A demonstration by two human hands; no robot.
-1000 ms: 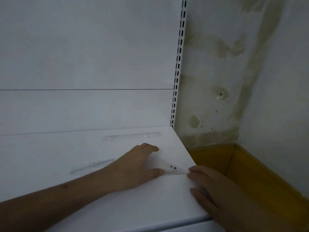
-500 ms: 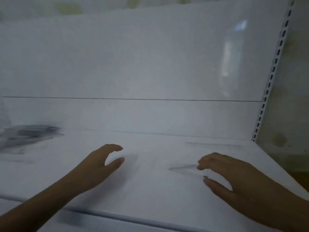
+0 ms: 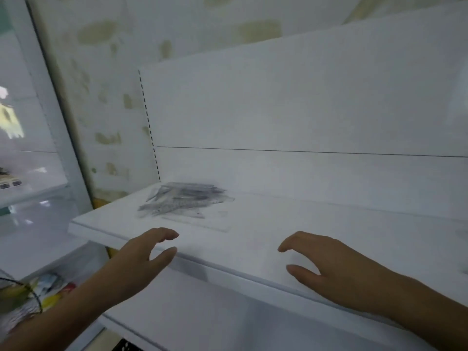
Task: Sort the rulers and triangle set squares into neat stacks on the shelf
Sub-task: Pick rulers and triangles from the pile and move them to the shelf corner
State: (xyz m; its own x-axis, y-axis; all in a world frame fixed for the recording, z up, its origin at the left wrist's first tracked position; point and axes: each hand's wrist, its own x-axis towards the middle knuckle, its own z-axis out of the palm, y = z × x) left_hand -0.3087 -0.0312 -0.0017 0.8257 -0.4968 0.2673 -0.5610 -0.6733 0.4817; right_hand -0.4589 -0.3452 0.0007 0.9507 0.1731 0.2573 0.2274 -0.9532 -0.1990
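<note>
On the white shelf (image 3: 316, 224) a loose heap of clear rulers and set squares (image 3: 183, 200) lay toward the shelf's far left corner, close to the back panel (image 3: 304, 110). The pieces overlapped at crossing angles, some long edges fanning out to the right, so the heap was plainly not yet a neat stack; motion blur made it impossible to count the pieces or tell rulers from triangles. One flat transparent piece (image 3: 202, 222) seemed to lie apart from the heap, just in front of it on the shelf, though its outline was faint.

Both hands hovered near the shelf's front edge, well short of the heap. The left hand (image 3: 141, 259) hung over the front lip, fingers loosely curved and thumb spread, holding nothing. The right hand (image 3: 329, 264) was over the shelf surface further to the right, palm down, fingers likewise relaxed and parted, also empty. That spread, ready posture suggested the person was about to reach to the heap, probably to gather and square up its pieces.

Judged from the jumble, the sorting was far from done. The thin, slippery plastic would likely slide when pushed, so pinching single pieces off the flat shelf might prove fiddly.
</note>
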